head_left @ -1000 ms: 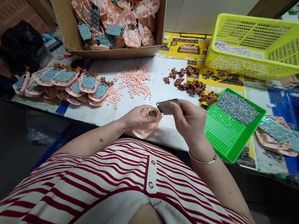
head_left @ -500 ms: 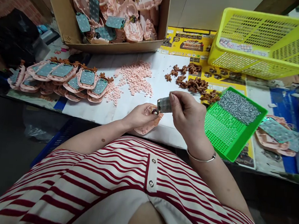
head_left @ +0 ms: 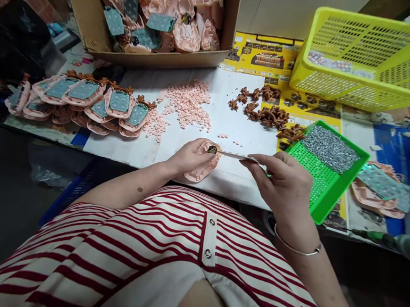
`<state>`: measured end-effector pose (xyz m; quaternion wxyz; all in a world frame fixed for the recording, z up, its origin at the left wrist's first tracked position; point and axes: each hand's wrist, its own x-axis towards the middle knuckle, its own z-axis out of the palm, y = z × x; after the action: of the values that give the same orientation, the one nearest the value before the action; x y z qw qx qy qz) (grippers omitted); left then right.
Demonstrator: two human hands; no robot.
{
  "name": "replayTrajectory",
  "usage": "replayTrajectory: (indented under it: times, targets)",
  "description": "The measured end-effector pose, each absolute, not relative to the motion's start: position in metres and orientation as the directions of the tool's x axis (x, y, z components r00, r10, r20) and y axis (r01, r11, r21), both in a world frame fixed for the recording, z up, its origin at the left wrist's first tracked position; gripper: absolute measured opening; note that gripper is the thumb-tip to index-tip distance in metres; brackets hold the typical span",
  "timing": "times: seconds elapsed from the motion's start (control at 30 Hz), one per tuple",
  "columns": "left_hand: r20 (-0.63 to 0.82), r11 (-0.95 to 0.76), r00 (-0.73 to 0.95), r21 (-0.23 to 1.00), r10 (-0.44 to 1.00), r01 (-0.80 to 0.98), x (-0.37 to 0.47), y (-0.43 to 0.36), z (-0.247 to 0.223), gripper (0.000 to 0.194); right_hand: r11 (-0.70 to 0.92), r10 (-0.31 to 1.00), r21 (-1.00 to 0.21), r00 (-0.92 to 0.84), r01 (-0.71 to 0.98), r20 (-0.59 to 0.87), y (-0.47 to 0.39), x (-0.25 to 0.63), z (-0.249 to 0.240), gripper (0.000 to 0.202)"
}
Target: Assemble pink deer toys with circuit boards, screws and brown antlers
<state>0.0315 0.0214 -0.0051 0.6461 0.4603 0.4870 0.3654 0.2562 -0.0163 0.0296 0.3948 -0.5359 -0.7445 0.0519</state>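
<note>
My left hand (head_left: 190, 158) is closed on a pink plastic shell (head_left: 200, 172) above the white work surface. A small round dark part (head_left: 212, 149) sits at the shell's upper end, beside my thumb. My right hand (head_left: 283, 181) pinches the right end of a thin circuit board (head_left: 233, 156), which is seen nearly edge-on. The board's left end is close to the round part; whether they touch I cannot tell. Small pink pieces (head_left: 189, 106) lie in a pile beyond my left hand, and brown antler-like pieces (head_left: 266, 115) lie beyond my right.
A cardboard box (head_left: 155, 60) of pink shells stands at the back. Stacked shells with boards (head_left: 85, 94) are at left. On the right are a green basket (head_left: 324, 200) of screws, a yellow basket (head_left: 338, 83), more shells (head_left: 375, 197) and a green-tipped tool (head_left: 379, 237).
My right hand has moved right and turned the board from face-up to nearly edge-on. The pink shell shows more of its inside. The green-tipped tool has come into view at right.
</note>
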Motion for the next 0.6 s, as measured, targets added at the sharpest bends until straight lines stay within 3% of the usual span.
replayTrajectory:
  times: [0.07, 0.17, 0.3, 0.47, 0.6]
  targets:
    - [-0.265, 0.272, 0.242, 0.962, 0.933, 0.006, 0.034, 0.021, -0.005, 0.027, 0.419, 0.822, -0.499, -0.083, 0.758, 0.564, -0.014, 0.252, 0.031, 0.017]
    - [-0.243, 0.246, 0.256, 0.969, 0.936, 0.019, 0.036, 0.019, -0.004, 0.026, 0.422, 0.840, -0.593, -0.049, 0.686, 0.540, -0.005, 0.245, 0.031, 0.026]
    - [-0.285, 0.297, 0.277, 0.955, 0.918, -0.002, 0.034, 0.018, -0.003, 0.025, 0.378, 0.857, -0.655, 0.020, 0.654, 0.514, 0.006, 0.237, 0.027, 0.037]
    - [-0.375, 0.417, 0.299, 0.905, 0.877, -0.088, 0.032, 0.020, -0.002, 0.021, 0.453, 0.815, -0.576, -0.054, 0.681, 0.578, 0.004, 0.232, 0.023, 0.021]
    - [-0.409, 0.495, 0.383, 0.854, 0.828, -0.159, 0.031, 0.022, 0.002, 0.029, 0.492, 0.797, -0.544, -0.101, 0.679, 0.595, -0.001, 0.230, 0.020, 0.019]
